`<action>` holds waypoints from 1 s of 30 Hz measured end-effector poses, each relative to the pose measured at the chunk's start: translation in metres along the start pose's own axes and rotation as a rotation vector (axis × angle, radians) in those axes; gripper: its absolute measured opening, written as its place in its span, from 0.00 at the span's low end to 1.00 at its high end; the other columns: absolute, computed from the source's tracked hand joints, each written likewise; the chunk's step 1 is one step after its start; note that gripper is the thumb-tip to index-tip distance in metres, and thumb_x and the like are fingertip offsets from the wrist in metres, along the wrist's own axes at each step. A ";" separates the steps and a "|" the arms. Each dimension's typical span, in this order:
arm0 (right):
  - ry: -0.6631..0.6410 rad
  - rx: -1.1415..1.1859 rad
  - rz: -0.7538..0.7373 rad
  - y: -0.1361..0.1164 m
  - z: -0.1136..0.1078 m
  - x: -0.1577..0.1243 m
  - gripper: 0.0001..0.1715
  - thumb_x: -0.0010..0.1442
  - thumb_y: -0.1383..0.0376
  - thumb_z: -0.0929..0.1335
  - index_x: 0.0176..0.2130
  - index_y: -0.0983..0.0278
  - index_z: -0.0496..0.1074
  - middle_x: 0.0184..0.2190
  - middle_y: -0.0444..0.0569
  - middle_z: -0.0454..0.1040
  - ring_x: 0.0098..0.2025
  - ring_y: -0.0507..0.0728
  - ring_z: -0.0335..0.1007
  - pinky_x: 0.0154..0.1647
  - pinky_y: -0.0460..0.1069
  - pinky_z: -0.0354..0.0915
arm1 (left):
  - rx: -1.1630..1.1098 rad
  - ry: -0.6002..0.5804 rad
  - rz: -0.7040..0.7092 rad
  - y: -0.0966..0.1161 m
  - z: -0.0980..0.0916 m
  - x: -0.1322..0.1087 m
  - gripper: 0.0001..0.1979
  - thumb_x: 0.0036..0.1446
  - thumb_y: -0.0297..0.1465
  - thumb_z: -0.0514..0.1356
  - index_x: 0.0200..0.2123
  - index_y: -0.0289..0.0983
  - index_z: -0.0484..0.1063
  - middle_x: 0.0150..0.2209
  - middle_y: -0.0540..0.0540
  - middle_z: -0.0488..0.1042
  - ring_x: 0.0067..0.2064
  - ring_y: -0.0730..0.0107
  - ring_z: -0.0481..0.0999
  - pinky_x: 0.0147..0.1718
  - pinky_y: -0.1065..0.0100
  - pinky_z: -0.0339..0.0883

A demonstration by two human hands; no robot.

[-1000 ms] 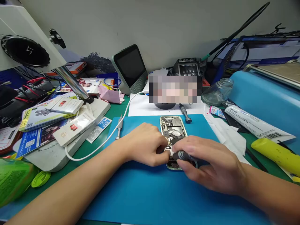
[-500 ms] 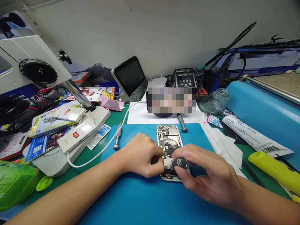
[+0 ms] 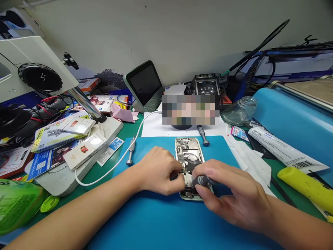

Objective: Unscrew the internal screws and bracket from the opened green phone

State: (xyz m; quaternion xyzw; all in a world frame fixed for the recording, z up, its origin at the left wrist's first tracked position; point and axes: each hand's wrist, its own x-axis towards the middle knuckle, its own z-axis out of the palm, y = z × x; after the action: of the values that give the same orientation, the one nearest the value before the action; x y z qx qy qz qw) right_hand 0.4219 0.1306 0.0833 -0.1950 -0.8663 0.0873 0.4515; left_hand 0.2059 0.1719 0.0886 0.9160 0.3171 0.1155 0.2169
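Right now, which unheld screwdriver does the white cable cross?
The left screwdriver, near the left hand; the cable misses the far screwdriver, across the mat's far edge.

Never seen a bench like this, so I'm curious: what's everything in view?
Mat: 1, blue, centre
Open phone: 1, pale-rimmed, on mat
Loose screwdrivers: 2, grey, mat's left and far edges
Held tool: 1, dark grey, over phone
Cable: 1, white, left
Screen: 1, black, behind mat
Jar: 1, clear, right
Tube: 1, white, right
Stand: 1, white, left
Boxes: several, mixed colours, left
Other clutter: many, mixed colours, both sides
Left hand: 1, bare, at phone's left side
Right hand: 1, bare, gripping held tool
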 end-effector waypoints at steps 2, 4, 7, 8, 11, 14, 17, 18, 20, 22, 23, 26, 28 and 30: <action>-0.001 -0.003 0.009 -0.001 -0.001 0.001 0.32 0.61 0.75 0.68 0.62 0.64 0.59 0.35 0.51 0.77 0.34 0.55 0.76 0.36 0.50 0.77 | 0.001 -0.021 0.006 0.000 -0.002 0.000 0.14 0.50 0.34 0.58 0.18 0.37 0.58 0.15 0.52 0.60 0.20 0.76 0.44 0.24 0.65 0.39; -0.006 -0.009 0.013 -0.002 -0.002 0.003 0.33 0.60 0.76 0.68 0.62 0.64 0.59 0.35 0.50 0.77 0.34 0.54 0.76 0.35 0.49 0.77 | 0.007 -0.036 0.016 0.001 -0.004 -0.001 0.13 0.50 0.33 0.59 0.19 0.37 0.60 0.16 0.52 0.62 0.19 0.76 0.46 0.24 0.65 0.40; -0.011 -0.007 0.019 -0.003 -0.003 0.005 0.35 0.60 0.76 0.68 0.63 0.63 0.59 0.35 0.51 0.78 0.34 0.54 0.76 0.35 0.50 0.77 | 0.019 -0.046 0.025 0.001 -0.005 -0.001 0.14 0.51 0.34 0.59 0.18 0.37 0.61 0.15 0.52 0.62 0.19 0.76 0.49 0.24 0.65 0.41; -0.005 -0.002 0.020 -0.003 -0.004 0.005 0.35 0.60 0.76 0.68 0.63 0.62 0.59 0.36 0.51 0.78 0.34 0.54 0.76 0.35 0.50 0.77 | 0.020 -0.050 0.026 0.000 -0.006 -0.001 0.14 0.52 0.34 0.59 0.18 0.37 0.61 0.15 0.52 0.62 0.19 0.76 0.50 0.23 0.65 0.41; 0.014 0.005 0.027 -0.002 -0.003 0.002 0.37 0.60 0.76 0.69 0.65 0.62 0.59 0.37 0.51 0.78 0.34 0.54 0.77 0.35 0.49 0.77 | 0.010 -0.050 0.030 0.000 -0.006 -0.002 0.15 0.53 0.35 0.59 0.18 0.37 0.62 0.15 0.52 0.63 0.19 0.76 0.51 0.23 0.65 0.41; 0.048 0.005 0.069 0.000 -0.002 -0.005 0.40 0.60 0.76 0.70 0.67 0.61 0.59 0.41 0.52 0.79 0.39 0.55 0.80 0.39 0.47 0.78 | 0.004 -0.050 0.030 0.000 -0.007 -0.002 0.15 0.53 0.35 0.58 0.18 0.37 0.60 0.16 0.53 0.62 0.20 0.76 0.51 0.24 0.65 0.41; 0.088 -0.001 0.123 0.002 -0.002 -0.012 0.42 0.59 0.76 0.71 0.67 0.57 0.60 0.44 0.50 0.80 0.44 0.55 0.81 0.45 0.48 0.79 | 0.008 -0.057 0.027 0.000 -0.008 -0.003 0.16 0.53 0.35 0.58 0.18 0.37 0.58 0.16 0.53 0.61 0.20 0.76 0.51 0.24 0.65 0.41; 0.093 0.000 0.128 0.003 -0.002 -0.013 0.42 0.59 0.76 0.71 0.67 0.57 0.60 0.44 0.50 0.80 0.44 0.56 0.81 0.45 0.48 0.80 | 0.010 -0.058 0.026 0.000 -0.008 -0.003 0.16 0.53 0.35 0.58 0.18 0.37 0.59 0.16 0.53 0.61 0.20 0.76 0.52 0.24 0.65 0.42; 0.082 0.008 0.137 0.003 -0.002 -0.014 0.42 0.59 0.76 0.71 0.68 0.56 0.60 0.45 0.50 0.80 0.44 0.57 0.82 0.44 0.48 0.81 | 0.014 -0.061 0.023 0.001 -0.008 -0.004 0.15 0.54 0.35 0.59 0.19 0.37 0.59 0.16 0.53 0.61 0.21 0.76 0.52 0.24 0.65 0.42; 0.073 0.018 0.145 0.003 -0.002 -0.014 0.43 0.59 0.76 0.71 0.68 0.56 0.60 0.45 0.51 0.80 0.44 0.57 0.82 0.43 0.49 0.81 | 0.020 -0.059 0.022 0.001 -0.008 -0.004 0.16 0.54 0.35 0.59 0.19 0.37 0.61 0.17 0.53 0.62 0.21 0.75 0.53 0.24 0.64 0.42; 0.071 0.022 0.153 0.002 -0.002 -0.013 0.43 0.59 0.76 0.71 0.68 0.55 0.60 0.45 0.50 0.80 0.45 0.58 0.82 0.42 0.49 0.81 | 0.020 -0.059 0.023 0.001 -0.008 -0.004 0.16 0.55 0.35 0.59 0.19 0.37 0.61 0.17 0.53 0.62 0.21 0.75 0.53 0.24 0.64 0.42; 0.069 0.018 0.153 0.001 -0.001 -0.011 0.43 0.59 0.76 0.71 0.67 0.54 0.61 0.44 0.49 0.80 0.44 0.57 0.82 0.44 0.49 0.81 | 0.019 -0.063 0.031 -0.001 -0.009 -0.004 0.16 0.55 0.36 0.59 0.19 0.37 0.63 0.16 0.53 0.63 0.21 0.75 0.53 0.24 0.65 0.42; 0.062 0.013 0.138 0.001 0.000 -0.010 0.43 0.58 0.76 0.72 0.67 0.55 0.62 0.44 0.49 0.80 0.44 0.56 0.82 0.46 0.48 0.81 | 0.022 -0.067 0.036 -0.001 -0.009 -0.003 0.16 0.56 0.36 0.60 0.19 0.37 0.64 0.17 0.52 0.64 0.20 0.75 0.55 0.24 0.65 0.43; 0.057 0.013 0.124 0.003 0.001 -0.011 0.43 0.58 0.76 0.72 0.67 0.56 0.62 0.44 0.49 0.81 0.45 0.56 0.82 0.47 0.47 0.80 | 0.030 -0.070 0.038 -0.002 -0.010 -0.003 0.15 0.56 0.36 0.60 0.19 0.37 0.65 0.17 0.52 0.66 0.20 0.75 0.57 0.24 0.65 0.44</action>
State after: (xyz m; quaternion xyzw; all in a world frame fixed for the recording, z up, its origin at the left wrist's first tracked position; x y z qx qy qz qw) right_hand 0.4278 0.1285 0.0737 -0.2477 -0.8388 0.1152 0.4709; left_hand 0.1995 0.1742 0.0960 0.9285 0.2934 0.0830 0.2119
